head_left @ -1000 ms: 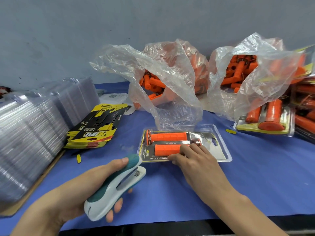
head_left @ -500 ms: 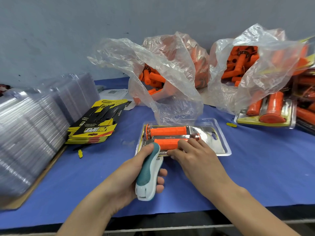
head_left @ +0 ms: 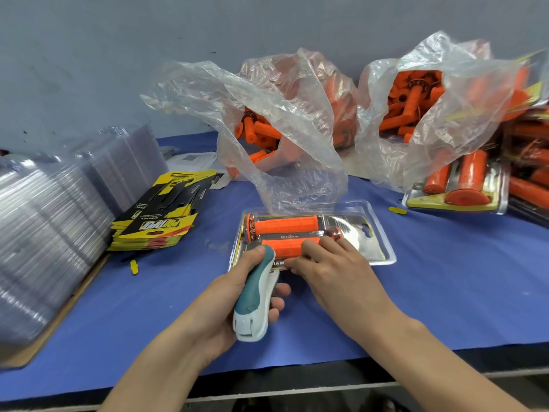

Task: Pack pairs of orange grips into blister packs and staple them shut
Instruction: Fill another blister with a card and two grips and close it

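Note:
A clear blister pack [head_left: 375, 233] lies on the blue table mat with two orange grips [head_left: 285, 225] inside, side by side. My left hand [head_left: 225, 298] grips a teal and white stapler [head_left: 257, 298], its nose over the pack's near left edge. My right hand [head_left: 326, 266] presses its fingers down on the nearer grip and the pack's front edge, right beside the stapler.
Two open plastic bags of loose orange grips [head_left: 258, 135] [head_left: 413, 102] stand behind the pack. Finished packs [head_left: 457, 188] pile at the right. A stack of yellow and black cards [head_left: 160, 212] and stacks of clear blister shells [head_left: 44, 221] sit at the left.
My left hand swung the stapler from the left, turned it forward and brought its nose onto the pack's front edge. My right hand stayed pressing on the pack.

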The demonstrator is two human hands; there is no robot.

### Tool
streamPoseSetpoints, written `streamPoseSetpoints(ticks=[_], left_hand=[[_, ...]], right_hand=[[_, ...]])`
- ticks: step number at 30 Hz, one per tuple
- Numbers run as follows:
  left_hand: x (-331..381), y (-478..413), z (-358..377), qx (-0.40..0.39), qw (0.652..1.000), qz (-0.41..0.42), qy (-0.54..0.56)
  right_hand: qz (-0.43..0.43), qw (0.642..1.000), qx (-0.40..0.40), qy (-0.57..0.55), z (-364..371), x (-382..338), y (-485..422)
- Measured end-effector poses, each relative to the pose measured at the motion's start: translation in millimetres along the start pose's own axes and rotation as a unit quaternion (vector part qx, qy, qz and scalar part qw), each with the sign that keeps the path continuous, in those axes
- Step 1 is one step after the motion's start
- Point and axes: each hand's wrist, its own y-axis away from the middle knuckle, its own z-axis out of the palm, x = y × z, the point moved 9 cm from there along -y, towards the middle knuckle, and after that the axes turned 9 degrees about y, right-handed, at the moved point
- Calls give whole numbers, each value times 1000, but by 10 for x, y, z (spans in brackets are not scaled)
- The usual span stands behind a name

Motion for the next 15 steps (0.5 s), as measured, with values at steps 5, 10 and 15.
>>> streamPoseSetpoints(ticks=[5, 10, 15], left_hand=[[-11, -20, -9, 9, 1000, 3, -7], [-18, -25, -7, 6, 1000, 4, 0], [-33, -24, -2, 14, 1000, 9, 9]], right_hand=[[0, 1000, -1, 6, 8, -2, -2], [-1, 1000, -8, 3, 14, -11, -4], [-4, 1000, -20, 7, 28, -24, -1]])
